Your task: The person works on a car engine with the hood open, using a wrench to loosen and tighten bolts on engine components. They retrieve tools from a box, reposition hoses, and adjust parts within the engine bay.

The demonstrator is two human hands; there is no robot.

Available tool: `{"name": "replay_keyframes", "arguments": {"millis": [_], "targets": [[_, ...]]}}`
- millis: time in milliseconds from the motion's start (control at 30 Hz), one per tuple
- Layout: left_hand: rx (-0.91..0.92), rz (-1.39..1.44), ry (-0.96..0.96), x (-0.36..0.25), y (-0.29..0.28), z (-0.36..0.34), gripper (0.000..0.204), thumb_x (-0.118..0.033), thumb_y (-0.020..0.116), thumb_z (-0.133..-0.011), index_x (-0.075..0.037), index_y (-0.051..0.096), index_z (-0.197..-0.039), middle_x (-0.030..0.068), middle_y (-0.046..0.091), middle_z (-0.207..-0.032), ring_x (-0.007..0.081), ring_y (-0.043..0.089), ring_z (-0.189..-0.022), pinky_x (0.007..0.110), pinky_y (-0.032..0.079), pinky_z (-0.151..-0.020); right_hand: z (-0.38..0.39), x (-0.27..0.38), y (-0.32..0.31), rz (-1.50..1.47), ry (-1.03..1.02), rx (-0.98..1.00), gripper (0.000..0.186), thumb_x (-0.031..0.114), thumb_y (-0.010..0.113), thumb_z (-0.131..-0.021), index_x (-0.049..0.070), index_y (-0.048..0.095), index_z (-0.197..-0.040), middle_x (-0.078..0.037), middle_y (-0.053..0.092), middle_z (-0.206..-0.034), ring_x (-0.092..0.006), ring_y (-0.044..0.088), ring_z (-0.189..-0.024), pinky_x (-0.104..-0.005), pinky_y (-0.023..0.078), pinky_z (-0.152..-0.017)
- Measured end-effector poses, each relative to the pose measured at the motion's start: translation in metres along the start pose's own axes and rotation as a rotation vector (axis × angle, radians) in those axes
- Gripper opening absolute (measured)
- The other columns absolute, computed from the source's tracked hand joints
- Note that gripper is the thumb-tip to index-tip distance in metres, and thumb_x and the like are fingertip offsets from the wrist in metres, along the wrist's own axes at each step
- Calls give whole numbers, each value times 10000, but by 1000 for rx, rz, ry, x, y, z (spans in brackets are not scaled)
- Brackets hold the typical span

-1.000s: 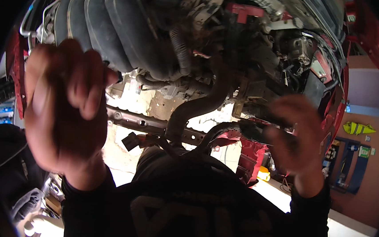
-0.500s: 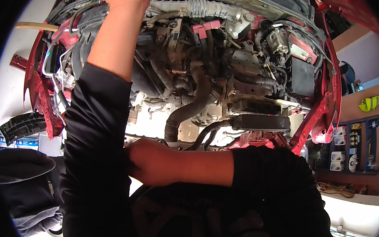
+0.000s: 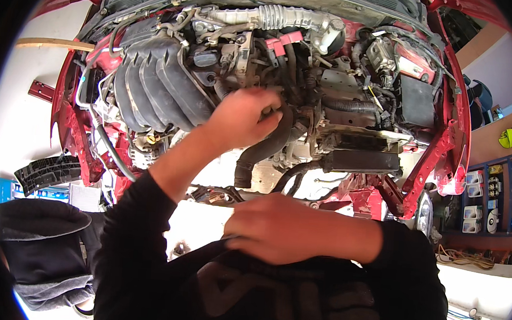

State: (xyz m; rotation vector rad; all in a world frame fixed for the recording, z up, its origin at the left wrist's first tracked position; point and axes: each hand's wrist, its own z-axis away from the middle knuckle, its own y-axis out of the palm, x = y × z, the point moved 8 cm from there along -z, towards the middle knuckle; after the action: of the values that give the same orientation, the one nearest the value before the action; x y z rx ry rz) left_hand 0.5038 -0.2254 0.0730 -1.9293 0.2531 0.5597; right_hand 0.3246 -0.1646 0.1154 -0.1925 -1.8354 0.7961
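Over the middle of a car's engine bay, my left hand [image 3: 242,118] hangs in front of a thick black hose [image 3: 269,143]. Its fingers are half curled, the thumb stands apart from them, and I make out nothing held; motion blurs it a little. Whether it touches the hose I cannot tell. Closer to my body, my right hand [image 3: 277,229] is closed on the front of my black sweatshirt [image 3: 306,284], which is drawn out toward its fingertips. A ribbed black plastic engine manifold [image 3: 159,86] lies left of my left hand.
Red body rails [image 3: 429,170] flank the bay, whose front is stripped. A silvery ribbed duct [image 3: 279,17] crosses the back; a black box [image 3: 416,100] sits at right. A black padded seat [image 3: 42,245] stands at lower left, and a blue shelf rack [image 3: 509,192] at far right.
My left hand has come down from the far edge of the bay to its middle, uncovering the manifold. My right hand has shifted right, away from my left sleeve. The view has moved slightly.
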Motion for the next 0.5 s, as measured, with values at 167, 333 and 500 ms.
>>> {"name": "replay_keyframes", "arguments": {"millis": [167, 333, 500], "targets": [[53, 134, -234, -1, 32, 71, 631, -298, 833, -960, -5, 611, -1472, 275, 714, -1352, 465, 709, -1215, 513, 570, -1030, 96, -37, -68, 225, 336, -273, 131, 134, 788, -993, 65, 729, -1087, -122, 694, -892, -350, 708, -805, -444, 558, -689], [209, 302, -480, 23, 73, 94, 790, -346, 831, -963, -19, 488, -1595, 303, 686, -1402, 482, 689, -1263, 499, 558, -1062, 131, -47, -86, 127, 448, -528, 98, -43, 753, -956, 2, 745, -1042, -120, 777, -942, -232, 744, -802, -361, 572, -715], [112, 294, -318, 24, 72, 100, 830, -396, 819, -955, -38, 452, -1608, 328, 713, -1335, 496, 696, -1241, 534, 565, -1035, 121, -39, -75, 212, 418, -521, 76, 0, 771, -977, -4, 742, -1047, -133, 739, -905, -285, 737, -814, -374, 561, -735]]}}
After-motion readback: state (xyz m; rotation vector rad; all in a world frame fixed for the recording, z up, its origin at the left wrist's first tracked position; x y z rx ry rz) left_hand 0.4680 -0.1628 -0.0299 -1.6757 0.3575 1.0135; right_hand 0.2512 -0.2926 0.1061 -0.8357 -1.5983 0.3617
